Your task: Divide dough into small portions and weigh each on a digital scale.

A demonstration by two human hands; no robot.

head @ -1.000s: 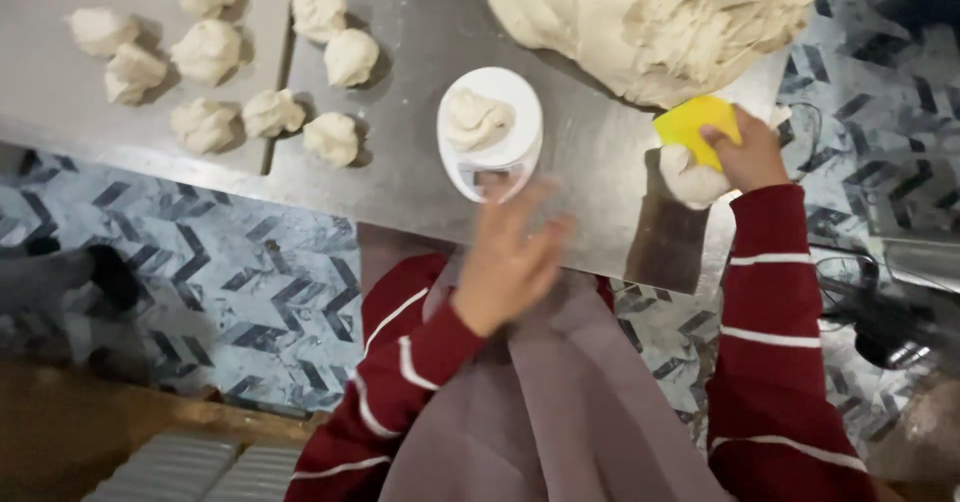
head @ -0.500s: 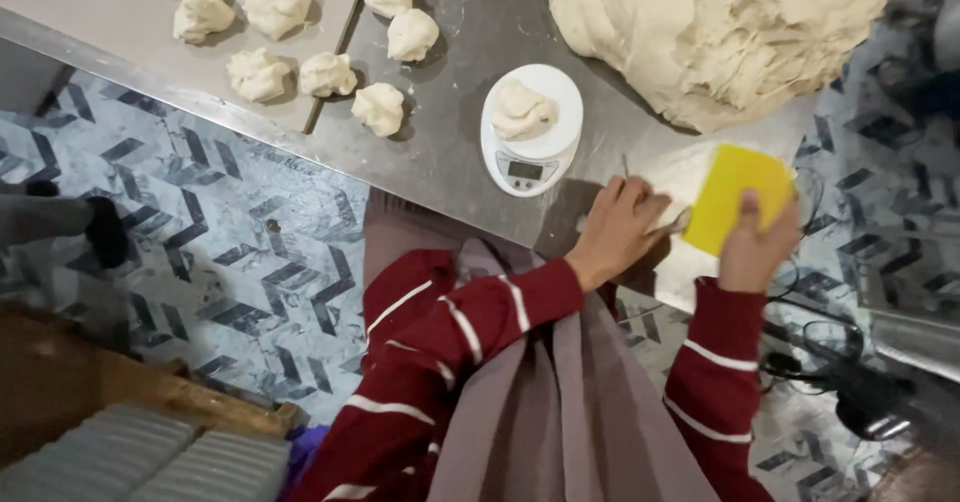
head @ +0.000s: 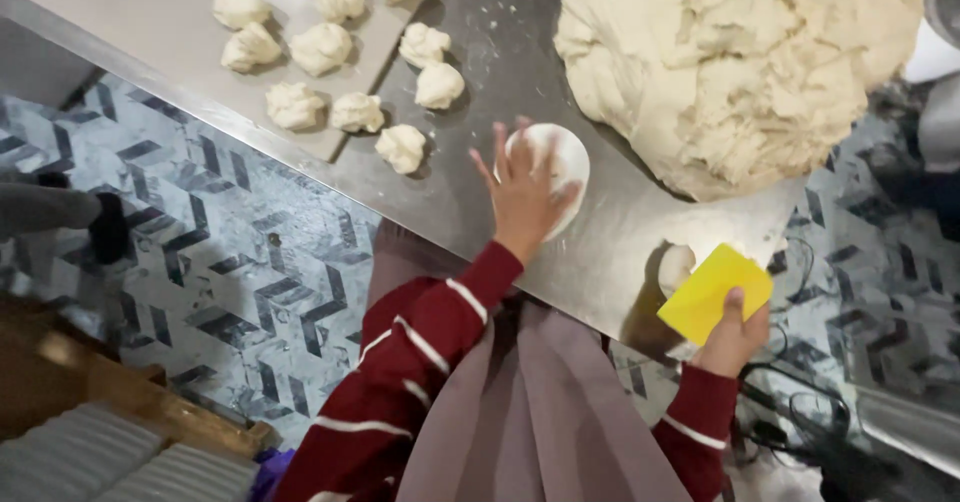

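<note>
Left hand (head: 522,194) is lying spread, fingers apart, over the white round scale (head: 560,167), covering whatever sits on it. Right hand (head: 733,334) is pinching the yellow dough scraper (head: 713,293) by a small dough piece (head: 676,265), near the big dough mass (head: 735,62). Portioned dough balls (head: 330,72) are lining up left.

Steel worktable (head: 600,262) above grey chevron-patterned floor (head: 230,272) – wooden furniture edge (head: 120,392) at lower left, black cables (head: 800,422) right

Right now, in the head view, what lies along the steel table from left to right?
Small dough balls → left hand over the white scale → big dough mass → yellow scraper in the right hand.
</note>
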